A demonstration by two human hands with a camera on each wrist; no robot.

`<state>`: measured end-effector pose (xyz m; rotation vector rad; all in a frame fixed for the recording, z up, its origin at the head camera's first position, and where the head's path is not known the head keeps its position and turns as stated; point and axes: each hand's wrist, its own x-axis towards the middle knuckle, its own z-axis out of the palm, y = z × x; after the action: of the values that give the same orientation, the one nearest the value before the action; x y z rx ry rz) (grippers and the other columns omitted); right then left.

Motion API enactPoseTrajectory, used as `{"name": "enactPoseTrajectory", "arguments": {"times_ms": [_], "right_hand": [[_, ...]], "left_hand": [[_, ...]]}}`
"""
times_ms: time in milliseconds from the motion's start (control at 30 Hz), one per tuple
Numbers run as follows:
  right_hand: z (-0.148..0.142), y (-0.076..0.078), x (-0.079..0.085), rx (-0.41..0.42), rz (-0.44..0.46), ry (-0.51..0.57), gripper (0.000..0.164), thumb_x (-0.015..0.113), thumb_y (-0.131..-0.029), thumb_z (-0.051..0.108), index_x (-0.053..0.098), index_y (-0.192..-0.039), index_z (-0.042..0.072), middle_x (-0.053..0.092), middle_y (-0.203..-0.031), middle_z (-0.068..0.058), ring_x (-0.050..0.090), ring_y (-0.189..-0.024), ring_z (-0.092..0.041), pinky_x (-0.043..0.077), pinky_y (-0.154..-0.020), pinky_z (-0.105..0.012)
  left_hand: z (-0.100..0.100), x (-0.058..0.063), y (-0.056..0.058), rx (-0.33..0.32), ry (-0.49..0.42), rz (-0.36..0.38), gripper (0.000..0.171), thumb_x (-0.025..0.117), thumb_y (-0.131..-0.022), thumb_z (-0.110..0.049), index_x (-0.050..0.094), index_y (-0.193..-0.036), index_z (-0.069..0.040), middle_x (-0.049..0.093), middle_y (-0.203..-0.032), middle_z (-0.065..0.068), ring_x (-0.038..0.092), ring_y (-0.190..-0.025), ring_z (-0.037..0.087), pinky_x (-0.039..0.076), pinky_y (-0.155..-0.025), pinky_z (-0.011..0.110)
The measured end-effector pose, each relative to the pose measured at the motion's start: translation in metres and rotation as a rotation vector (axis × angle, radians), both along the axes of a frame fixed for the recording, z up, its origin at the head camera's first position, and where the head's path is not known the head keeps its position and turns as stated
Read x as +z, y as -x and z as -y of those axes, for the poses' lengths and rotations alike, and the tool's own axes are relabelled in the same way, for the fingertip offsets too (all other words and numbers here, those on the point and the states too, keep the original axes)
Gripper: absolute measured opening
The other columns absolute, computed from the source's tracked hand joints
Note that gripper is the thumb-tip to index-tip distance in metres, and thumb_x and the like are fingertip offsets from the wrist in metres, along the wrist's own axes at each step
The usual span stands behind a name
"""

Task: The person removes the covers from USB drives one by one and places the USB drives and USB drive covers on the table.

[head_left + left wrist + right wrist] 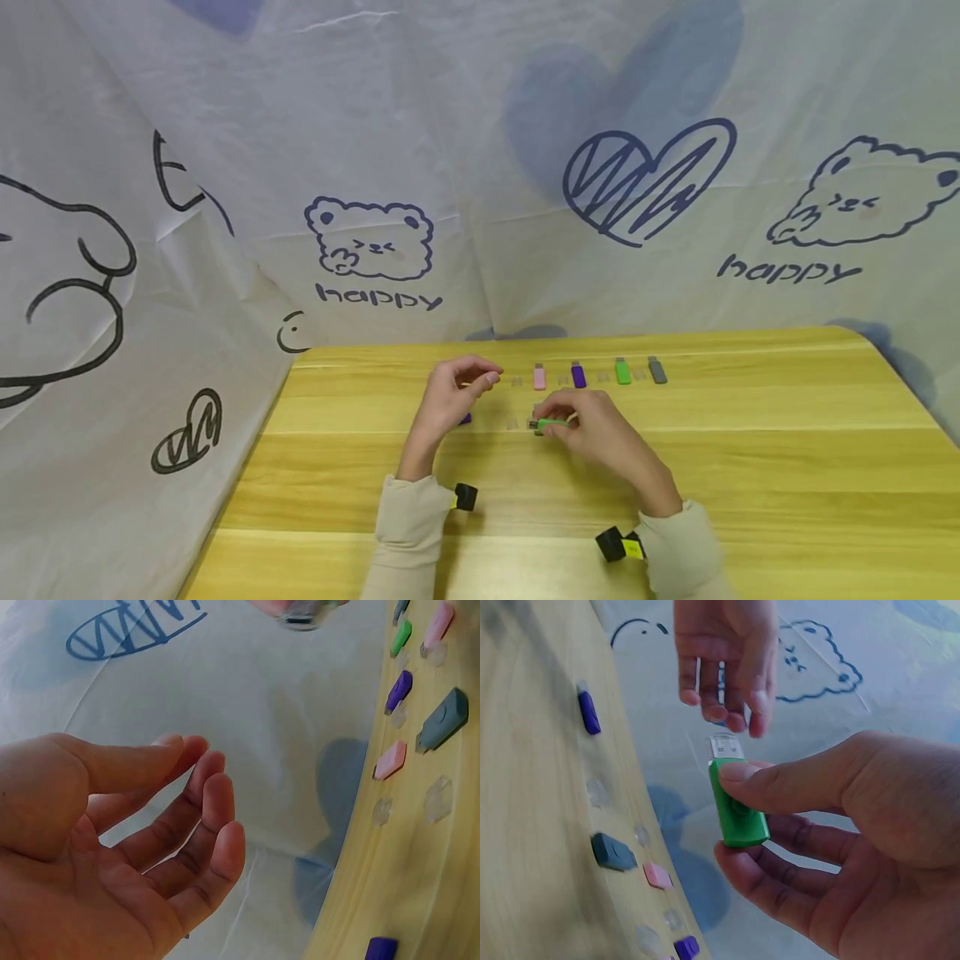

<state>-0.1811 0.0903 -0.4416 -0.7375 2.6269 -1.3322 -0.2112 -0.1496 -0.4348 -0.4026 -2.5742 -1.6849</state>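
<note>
Between thumb and fingers, my right hand (596, 425) pinches a green USB flash drive (739, 802) above the table. Its metal plug (726, 746) points toward my left hand (453, 392). That left hand is raised, its fingers loosely bent and holding nothing; in the left wrist view, thumb and index fingertip come close together. A purple USB drive (466, 418) lies by the left hand, partly hidden behind it in the head view. Below the right hand lies a grey USB drive (444, 720), with a pink one (439, 624) farther along in the left wrist view.
Along the table's back lie pink (539, 377), purple (578, 375), green (622, 372) and grey (657, 370) USB drives. Small clear pieces (516, 382) sit between them. Another clear piece (513, 423) lies between the hands. A printed cloth (480, 167) hangs behind the wooden table (787, 467).
</note>
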Motion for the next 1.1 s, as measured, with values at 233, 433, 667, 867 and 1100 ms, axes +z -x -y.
{"name": "enactPoseTrajectory", "arguments": {"times_ms": [233, 433, 667, 867, 1100], "right_hand": [[-0.008, 0.003, 0.002, -0.097, 0.006, 0.077, 0.014, 0.075, -0.093, 0.002, 0.075, -0.104, 0.008, 0.071, -0.092, -0.001, 0.067, -0.085, -0.016, 0.060, -0.078, -0.033], [-0.008, 0.005, 0.003, -0.102, -0.009, 0.128, 0.016, 0.073, -0.094, 0.001, 0.076, -0.109, 0.005, 0.073, -0.099, -0.005, 0.070, -0.089, -0.020, 0.061, -0.079, -0.036], [-0.006, 0.006, 0.001, -0.133, -0.028, 0.146, 0.016, 0.075, -0.093, 0.003, 0.077, -0.109, 0.006, 0.075, -0.101, -0.006, 0.072, -0.090, -0.021, 0.062, -0.077, -0.037], [-0.004, 0.005, 0.001, -0.161, -0.032, 0.142, 0.016, 0.077, -0.092, 0.005, 0.077, -0.108, 0.006, 0.075, -0.100, -0.006, 0.072, -0.089, -0.021, 0.062, -0.075, -0.032], [-0.003, 0.005, 0.001, -0.171, -0.030, 0.163, 0.015, 0.077, -0.091, 0.004, 0.077, -0.106, 0.004, 0.075, -0.101, -0.008, 0.073, -0.085, -0.021, 0.061, -0.074, -0.031]], "left_hand": [[-0.012, -0.002, -0.002, -0.122, -0.015, 0.016, 0.015, 0.068, -0.100, -0.010, 0.075, -0.109, 0.000, 0.075, -0.104, 0.013, 0.072, -0.091, 0.028, 0.057, -0.079, 0.032], [-0.019, -0.002, -0.004, -0.175, -0.006, 0.033, 0.016, 0.070, -0.099, -0.011, 0.075, -0.110, -0.001, 0.074, -0.106, 0.012, 0.072, -0.093, 0.034, 0.059, -0.079, 0.033], [-0.028, -0.003, -0.004, -0.209, -0.016, 0.033, 0.016, 0.071, -0.098, -0.010, 0.075, -0.111, -0.002, 0.074, -0.107, 0.013, 0.072, -0.091, 0.025, 0.060, -0.080, 0.040], [-0.030, -0.005, -0.005, -0.190, -0.045, 0.036, 0.014, 0.071, -0.097, -0.007, 0.075, -0.109, -0.001, 0.073, -0.106, 0.015, 0.072, -0.092, 0.031, 0.059, -0.082, 0.052], [-0.031, -0.005, -0.005, -0.209, -0.059, 0.047, 0.013, 0.073, -0.096, -0.007, 0.074, -0.106, 0.000, 0.074, -0.104, 0.015, 0.072, -0.091, 0.037, 0.060, -0.077, 0.036]]}}
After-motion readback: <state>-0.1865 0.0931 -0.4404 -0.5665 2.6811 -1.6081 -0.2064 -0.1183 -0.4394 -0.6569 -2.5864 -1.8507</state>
